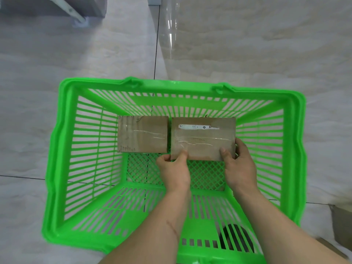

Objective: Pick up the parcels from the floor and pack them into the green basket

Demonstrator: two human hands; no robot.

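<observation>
The green basket stands on the tiled floor below me. Two brown cardboard parcels lie inside it at the far end, side by side. The left parcel rests free against the far wall. The right parcel carries a white label strip and clear tape. My left hand grips its near left corner, thumb on top. My right hand holds its near right corner, fingers wrapped round the side. Whether this parcel sits flat on the basket floor I cannot tell.
Another cardboard parcel shows at the right edge on the floor, partly cut off. A dark shoe shows through the basket's near wall. A white furniture leg stands at the top left on glossy marble tiles.
</observation>
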